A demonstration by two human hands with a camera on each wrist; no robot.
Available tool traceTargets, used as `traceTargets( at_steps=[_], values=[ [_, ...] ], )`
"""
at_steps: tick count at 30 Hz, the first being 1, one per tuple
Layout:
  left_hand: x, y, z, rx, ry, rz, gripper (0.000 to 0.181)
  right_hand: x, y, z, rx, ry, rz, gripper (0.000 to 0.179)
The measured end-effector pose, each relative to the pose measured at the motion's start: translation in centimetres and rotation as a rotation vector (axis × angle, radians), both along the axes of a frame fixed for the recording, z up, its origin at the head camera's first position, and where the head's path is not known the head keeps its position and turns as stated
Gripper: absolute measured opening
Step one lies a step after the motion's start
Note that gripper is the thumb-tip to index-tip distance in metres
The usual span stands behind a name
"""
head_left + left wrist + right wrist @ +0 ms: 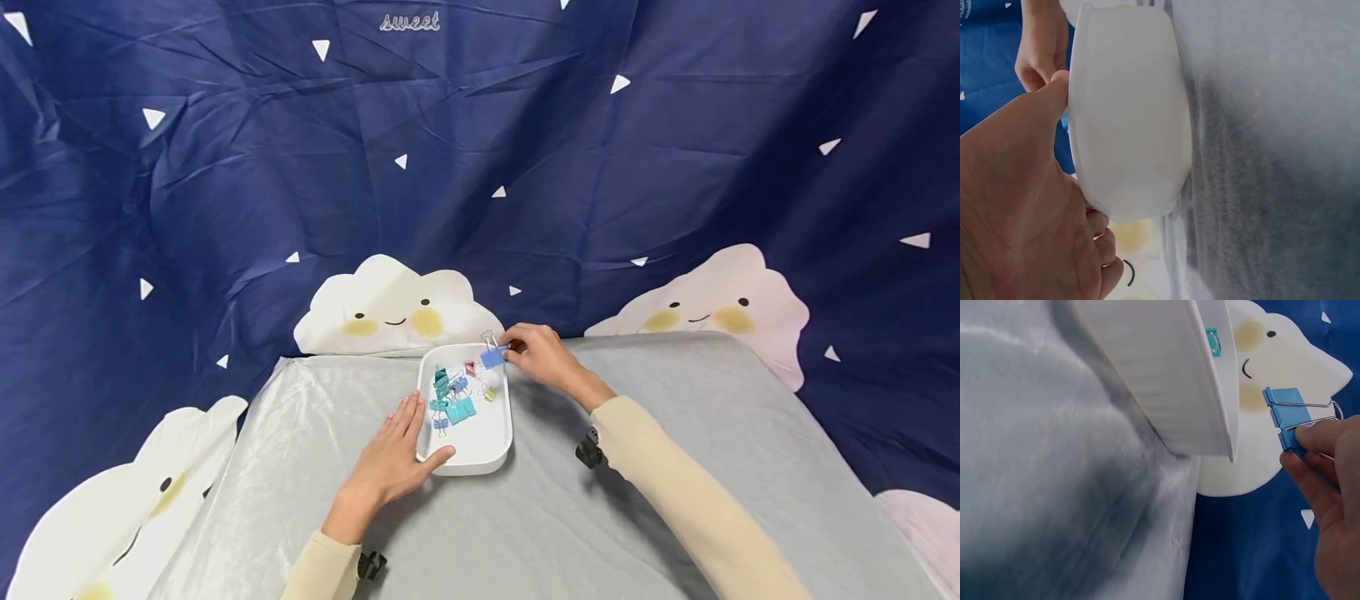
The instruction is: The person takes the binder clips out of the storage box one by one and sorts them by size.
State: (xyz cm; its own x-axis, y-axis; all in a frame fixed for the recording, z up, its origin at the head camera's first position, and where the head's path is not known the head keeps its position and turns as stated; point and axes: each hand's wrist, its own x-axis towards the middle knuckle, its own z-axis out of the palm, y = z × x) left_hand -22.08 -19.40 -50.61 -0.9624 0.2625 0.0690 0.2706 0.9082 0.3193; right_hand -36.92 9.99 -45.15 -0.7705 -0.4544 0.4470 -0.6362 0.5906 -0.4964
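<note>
My right hand (542, 357) pinches a large blue binder clip (492, 357) by one end, over the far right corner of a white tub (470, 457). In the right wrist view this blue binder clip (1289, 416) shows its wire handles turned toward the hand. My left hand (392, 450) rests along the tub's left side, fingers on the far part of the wall and thumb over the near rim. Inside the tub lie several teal binder clips (461, 409), small blue clips (441, 423), a pink clip (470, 368) and a yellow clip (489, 392).
The tub stands on a table covered with grey cloth (600, 517). Behind the table hangs a dark blue curtain (450, 225) printed with white clouds and triangles. Black wrist mounts (588, 450) sit under both sleeves.
</note>
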Motion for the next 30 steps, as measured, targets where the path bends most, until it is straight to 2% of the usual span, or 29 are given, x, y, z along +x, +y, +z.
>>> traceTargets(
  at_steps=[8, 17, 25, 30],
  values=[
    [0.0, 0.0, 0.2, -0.019, -0.019, 0.006, 0.107, 0.1, 3.0, -0.1, -0.056, -0.043, -0.050, 0.012],
    [0.0, 0.0, 0.2, -0.010, -0.031, 0.006, 0.107, -0.5, 6.2, -1.0, -0.095, -0.084, -0.137, 0.012],
    [0.1, -0.1, 0.1, 0.001, -0.016, 0.004, 0.108, -1.0, 8.2, -2.3, -0.067, -0.161, -0.203, 0.012],
    [0.0, -0.1, 0.1, 0.000, -0.021, 0.002, 0.108, -1.2, 8.9, -3.4, -0.036, -0.179, -0.229, 0.013]
  ],
)
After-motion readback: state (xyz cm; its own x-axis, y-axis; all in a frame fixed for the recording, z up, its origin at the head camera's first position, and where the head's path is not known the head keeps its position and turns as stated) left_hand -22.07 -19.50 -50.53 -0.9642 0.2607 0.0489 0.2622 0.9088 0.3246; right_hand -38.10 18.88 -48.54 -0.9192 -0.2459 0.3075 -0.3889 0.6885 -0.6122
